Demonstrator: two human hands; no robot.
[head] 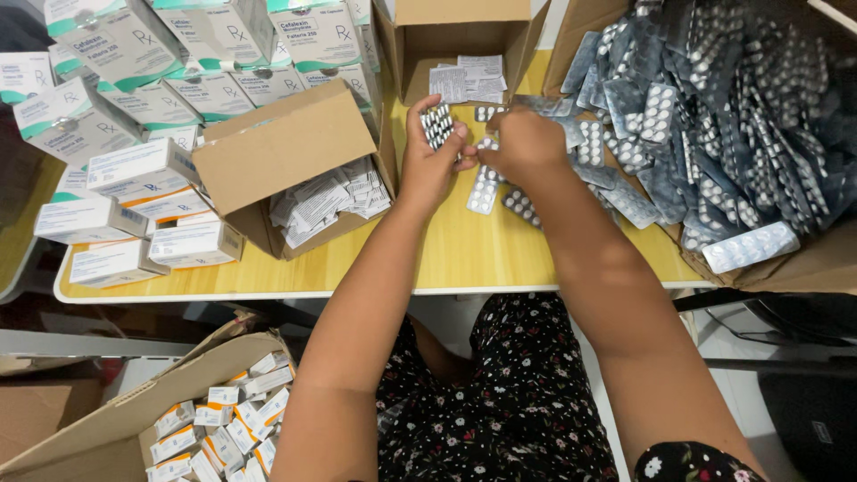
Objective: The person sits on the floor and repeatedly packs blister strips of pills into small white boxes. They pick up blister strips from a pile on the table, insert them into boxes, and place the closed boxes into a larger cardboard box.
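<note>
Blister strips (436, 123): at twelve o'clock on the tabletop (464, 254), pinched in our left hand (430, 161) fingers; right hand (525, 143) curled over loose ones. Light, thin, slippery foil; we'd grip by edges.

Silver blister strips (436, 123) of small white pills, stacked face to face and held upright at the middle of the desk (464, 259), pill rows facing the camera. Pinched in the left grip (431, 159), with the right grip (525, 143) touching from the other side. More loose blister strips (483, 189) of the same kind lying flat on the yellow wood just below, some overlapping, one angled toward the near edge.
</note>
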